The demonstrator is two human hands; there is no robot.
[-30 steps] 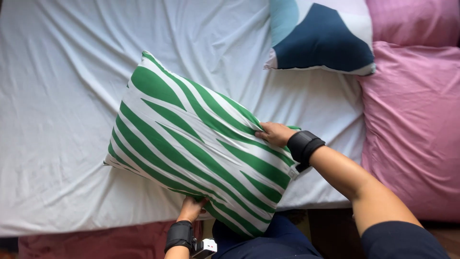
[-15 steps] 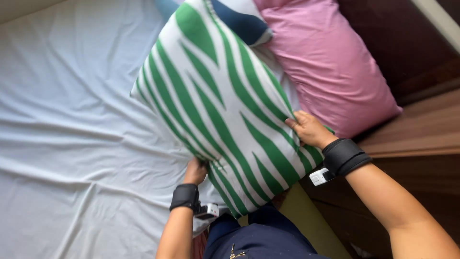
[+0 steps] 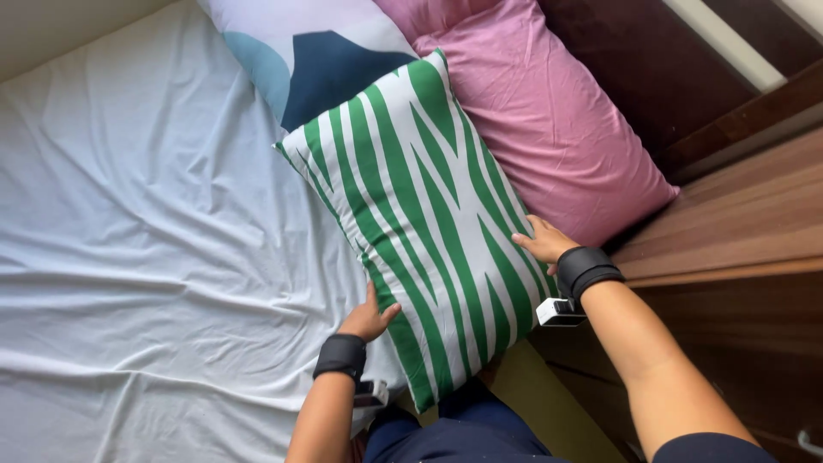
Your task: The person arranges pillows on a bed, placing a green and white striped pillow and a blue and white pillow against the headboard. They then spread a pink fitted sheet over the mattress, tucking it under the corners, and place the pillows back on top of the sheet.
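On the bed, the left hand (image 3: 367, 319) has its fingers curled around the near left edge of the green-and-white striped pillow (image 3: 424, 214), while the right hand (image 3: 543, 243) grips the pillow's right edge, fingers closed on it. The pillow lies on the white sheet (image 3: 146, 257), touching the pink pillow (image 3: 540, 111) and overlapping a blue-patterned pillow (image 3: 317, 60); a wooden headboard (image 3: 737, 214) stands just beside them.

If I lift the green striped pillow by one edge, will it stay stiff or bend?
The green striped pillow looks plump and soft, so it would probably sag. Both hands, left hand and right hand, grip opposite edges, suggesting bulk more than weight. Its smooth cover may slide on the sheet.
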